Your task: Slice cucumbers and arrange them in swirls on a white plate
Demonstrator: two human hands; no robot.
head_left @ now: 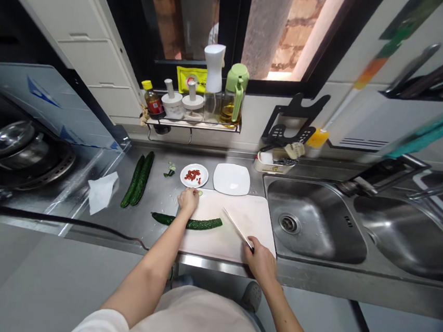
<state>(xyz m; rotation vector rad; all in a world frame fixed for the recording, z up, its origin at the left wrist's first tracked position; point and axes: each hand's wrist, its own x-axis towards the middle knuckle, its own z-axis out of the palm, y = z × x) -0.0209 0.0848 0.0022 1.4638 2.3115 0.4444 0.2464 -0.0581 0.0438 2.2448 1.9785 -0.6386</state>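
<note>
My right hand is closed round the handle of a knife, whose blade lies over the white cutting board. A long green cucumber lies across the board, its left part reaching past the board's edge under my left wrist. Just above it, my left hand has its fingers pressed together at a small pale green piece, near the board's top edge. Beyond that hand is a white plate with red pieces. An empty white plate stands to its right.
Two cucumbers and a white paper lie at the left, near the stove pot. Green scraps lie behind. The sink is at the right. A rack holds bottles and jars.
</note>
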